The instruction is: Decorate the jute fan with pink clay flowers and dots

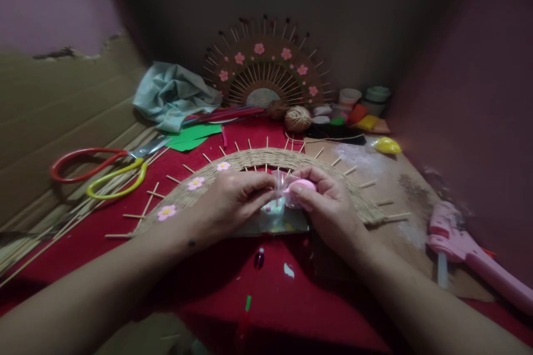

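Both my hands meet over a half-round woven fan (250,161) of twine and wooden sticks lying on a red cloth (233,283). My right hand (327,205) is closed around a lump of pink clay in a clear plastic wrap (297,186). My left hand (233,197) pinches the edge of that same clear wrap with fingertips together. Three pink paper flowers (195,182) sit along the fan's left rim. Beneath my hands a shiny piece (275,222) at the fan's centre is partly hidden.
A finished fan (266,69) with pink flowers stands at the back. Red-handled scissors (95,163) and yellow-handled scissors (119,180) lie left. A twine ball (297,118), clay lumps and jars (358,108), a blue cloth (172,94), green paper (194,136), a pink glue gun (470,252) surround.
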Demonstrator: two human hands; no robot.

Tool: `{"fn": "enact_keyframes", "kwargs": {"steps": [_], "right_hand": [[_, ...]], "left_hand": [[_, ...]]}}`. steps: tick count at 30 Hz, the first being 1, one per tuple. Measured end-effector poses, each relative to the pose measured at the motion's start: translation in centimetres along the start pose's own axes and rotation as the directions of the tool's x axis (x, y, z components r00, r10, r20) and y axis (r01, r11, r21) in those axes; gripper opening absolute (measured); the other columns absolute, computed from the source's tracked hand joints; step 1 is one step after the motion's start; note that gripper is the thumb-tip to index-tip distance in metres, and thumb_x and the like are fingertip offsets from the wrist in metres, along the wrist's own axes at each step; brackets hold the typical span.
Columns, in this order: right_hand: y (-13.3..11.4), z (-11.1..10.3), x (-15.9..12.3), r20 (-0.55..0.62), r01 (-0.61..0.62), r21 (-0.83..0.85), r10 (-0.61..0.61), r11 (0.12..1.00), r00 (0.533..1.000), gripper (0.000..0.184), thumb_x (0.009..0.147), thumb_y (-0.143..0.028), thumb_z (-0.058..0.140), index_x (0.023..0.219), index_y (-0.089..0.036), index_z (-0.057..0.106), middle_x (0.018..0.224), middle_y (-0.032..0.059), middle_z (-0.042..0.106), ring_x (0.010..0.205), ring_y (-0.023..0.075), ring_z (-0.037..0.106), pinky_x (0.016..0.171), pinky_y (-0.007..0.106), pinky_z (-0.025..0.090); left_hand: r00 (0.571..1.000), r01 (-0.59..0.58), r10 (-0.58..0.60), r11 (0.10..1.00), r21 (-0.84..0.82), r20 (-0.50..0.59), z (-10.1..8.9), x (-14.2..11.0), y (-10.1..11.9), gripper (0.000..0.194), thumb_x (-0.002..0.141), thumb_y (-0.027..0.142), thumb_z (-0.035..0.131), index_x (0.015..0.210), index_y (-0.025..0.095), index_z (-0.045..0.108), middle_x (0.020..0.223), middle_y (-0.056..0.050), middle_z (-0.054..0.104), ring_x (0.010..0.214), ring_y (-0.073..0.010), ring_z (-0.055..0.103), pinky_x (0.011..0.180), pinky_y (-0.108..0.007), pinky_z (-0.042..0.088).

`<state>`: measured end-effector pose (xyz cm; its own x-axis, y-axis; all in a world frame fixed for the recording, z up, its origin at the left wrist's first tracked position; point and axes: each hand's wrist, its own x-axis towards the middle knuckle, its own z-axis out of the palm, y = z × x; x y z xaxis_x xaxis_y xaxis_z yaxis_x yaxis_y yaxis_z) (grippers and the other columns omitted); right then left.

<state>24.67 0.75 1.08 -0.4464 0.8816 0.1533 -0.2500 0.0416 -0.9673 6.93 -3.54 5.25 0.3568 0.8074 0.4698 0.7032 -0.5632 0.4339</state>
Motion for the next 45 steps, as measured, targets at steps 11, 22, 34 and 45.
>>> {"fn": "enact_keyframes", "kwargs": {"steps": [11,22,34,45], "right_hand": [[0.1,0.2,0.0,0.137,-0.128,0.107,0.113,0.986,0.984,0.016,0.083,-0.034,0.063,0.091,-0.021,0.058,0.060,-0.0058,0.053,0.056,0.0082,0.045,0.055,0.022,0.033],[-0.4,0.4,0.0,0.215,-0.202,0.189,0.160,0.961,0.963,0.018,0.077,-0.031,0.068,0.085,-0.020,0.057,0.058,-0.0051,0.057,0.051,0.0073,0.048,0.052,0.021,0.034],[-0.5,-0.2,0.8,-0.052,-0.124,0.265,0.142,0.956,0.988,0.016,0.067,-0.023,0.070,0.076,-0.020,0.057,0.058,-0.0039,0.055,0.047,0.0086,0.045,0.048,0.025,0.035],[-0.4,-0.3,0.8,-0.059,-0.114,0.263,0.134,0.958,0.989,0.013,0.067,-0.022,0.069,0.075,-0.019,0.059,0.056,-0.0042,0.054,0.046,0.0091,0.045,0.046,0.025,0.036]], "left_hand": [[0.963,-0.200,0.229,0.960,0.197,-0.140,0.9,0.0,-0.3,0.010,0.085,0.015,0.056,0.086,0.013,0.066,0.078,-0.007,0.065,0.067,-0.0112,0.059,0.059,-0.020,0.045],[0.979,-0.151,0.164,0.982,0.114,-0.120,0.8,-0.4,0.4,0.009,0.083,0.016,0.058,0.078,0.014,0.065,0.068,-0.003,0.068,0.058,-0.0094,0.059,0.054,-0.019,0.044],[0.797,0.509,-0.489,0.231,-0.829,0.354,-1.6,0.7,-0.7,0.007,0.075,0.021,0.067,0.073,0.014,0.069,0.055,-0.001,0.061,0.038,-0.0068,0.052,0.032,-0.016,0.036],[0.800,0.483,-0.468,0.128,-0.866,0.377,-1.0,0.9,-0.6,0.009,0.073,0.011,0.067,0.063,0.011,0.066,0.058,-0.004,0.067,0.044,-0.0080,0.057,0.038,-0.014,0.046]]}}
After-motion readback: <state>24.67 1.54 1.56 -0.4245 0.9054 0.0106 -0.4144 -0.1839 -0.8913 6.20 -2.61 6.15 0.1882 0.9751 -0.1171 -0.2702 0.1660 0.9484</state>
